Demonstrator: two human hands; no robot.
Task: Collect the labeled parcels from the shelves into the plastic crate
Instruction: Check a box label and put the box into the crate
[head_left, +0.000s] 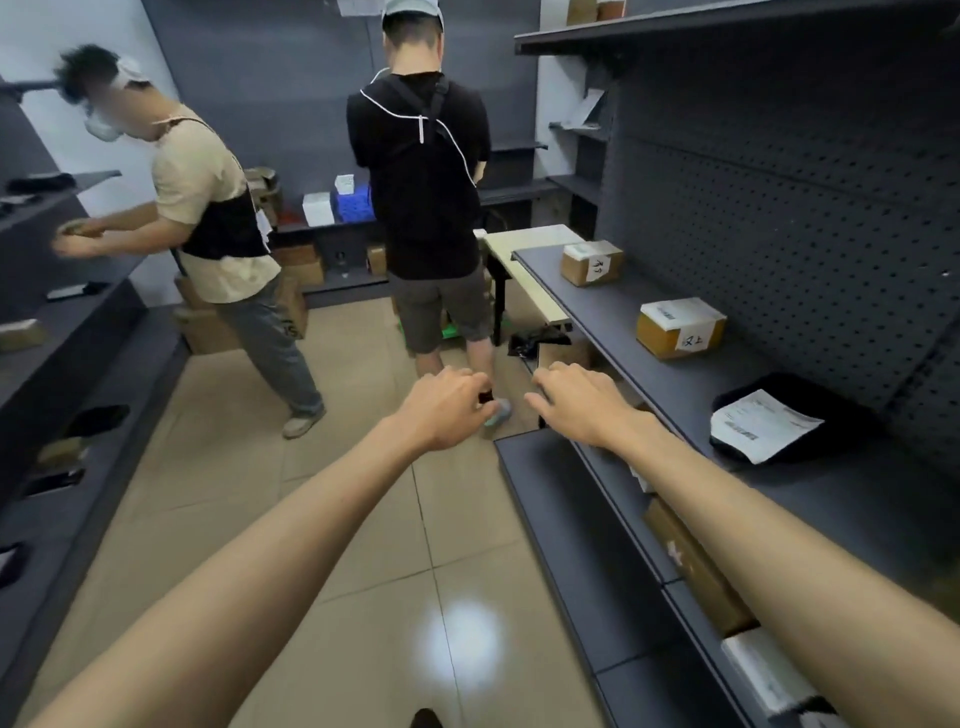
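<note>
Two arms (270, 561) reach out. The right hand (576, 402) is loose and holds nothing. The left hand (447, 408) is curled; I cannot tell if it holds something. On the shelf (613, 317) at the right sit a near box (680, 328), a far box (591, 263) and a bag (769, 423). The boxes look stiff and light, so hold two sides. The bag looks soft, so scoop under it.

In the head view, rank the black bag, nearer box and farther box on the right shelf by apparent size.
Largest: black bag; then nearer box; then farther box. Distance may explain the boxes' difference.
</note>
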